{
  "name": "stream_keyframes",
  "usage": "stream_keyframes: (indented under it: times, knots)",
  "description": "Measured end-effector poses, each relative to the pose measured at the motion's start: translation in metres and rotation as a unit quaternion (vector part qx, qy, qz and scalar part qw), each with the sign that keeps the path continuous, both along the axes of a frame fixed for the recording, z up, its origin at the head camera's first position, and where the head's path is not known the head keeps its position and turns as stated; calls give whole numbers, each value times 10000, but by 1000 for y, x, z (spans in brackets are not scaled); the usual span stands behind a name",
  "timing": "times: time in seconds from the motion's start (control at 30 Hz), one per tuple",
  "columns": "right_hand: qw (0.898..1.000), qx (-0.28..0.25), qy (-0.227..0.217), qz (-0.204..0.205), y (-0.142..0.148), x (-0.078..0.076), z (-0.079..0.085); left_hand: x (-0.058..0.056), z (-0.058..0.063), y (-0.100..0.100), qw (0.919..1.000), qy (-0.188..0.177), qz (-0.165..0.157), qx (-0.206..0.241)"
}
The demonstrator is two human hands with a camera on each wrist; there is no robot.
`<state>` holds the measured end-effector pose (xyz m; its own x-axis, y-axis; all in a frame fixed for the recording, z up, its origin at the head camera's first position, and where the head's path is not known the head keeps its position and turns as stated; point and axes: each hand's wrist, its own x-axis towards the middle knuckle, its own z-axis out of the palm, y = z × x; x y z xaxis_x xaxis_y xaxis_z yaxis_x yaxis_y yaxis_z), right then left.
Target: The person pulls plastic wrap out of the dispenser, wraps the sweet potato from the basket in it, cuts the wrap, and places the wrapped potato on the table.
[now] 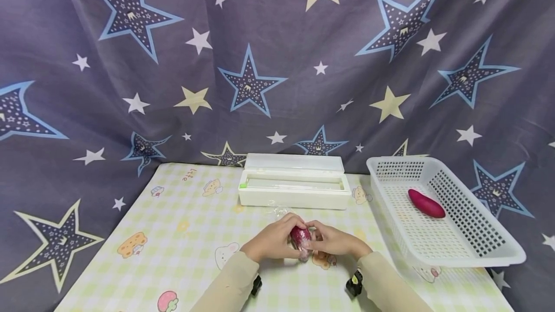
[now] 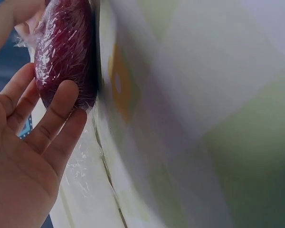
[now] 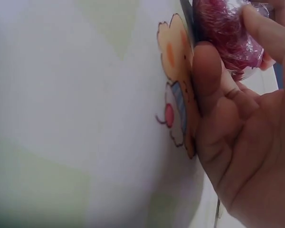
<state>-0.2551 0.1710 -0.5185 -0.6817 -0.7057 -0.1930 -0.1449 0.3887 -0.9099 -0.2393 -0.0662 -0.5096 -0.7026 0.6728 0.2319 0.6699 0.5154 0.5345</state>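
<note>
A dark red sweet potato (image 1: 300,238) wrapped in clear cling film is between both hands, low over the table. My left hand (image 1: 276,238) holds it from the left; in the left wrist view, fingertips (image 2: 66,92) bear on one end of the shiny wrapped skin. From the right, my right hand (image 1: 336,240) grips the other side. The right wrist view shows a finger (image 3: 266,28) pressing the bunched film on the sweet potato (image 3: 223,33). Parts of the wrapped sweet potato are hidden by the fingers.
Behind the hands stands a white cling film box (image 1: 295,198) with its lid raised and a roll inside; loose film hangs at its front. At right, a white perforated basket (image 1: 390,225) holds an unwrapped sweet potato (image 1: 427,203). A checked cloth (image 1: 173,225) covers the table; a starry curtain hangs behind.
</note>
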Motion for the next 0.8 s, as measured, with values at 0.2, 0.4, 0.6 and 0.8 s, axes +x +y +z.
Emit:
stream_keyframes:
  times: [0.2,0.4,0.6,0.8]
  knots:
    - [9994,95,324,-57,-2,1,0,0,0,0,9999,62,91,91]
    - [9987,137,443,-212,-2,2,-2,-3,-4,0,9998,145,108,111]
    - [9997,0,221,-39,3,0,-5,-5,-6,0,9998,86,112,124]
    - [9973,-446,-470,339,10,-1,-5,-5,-7,-2,9998,7,-28,209]
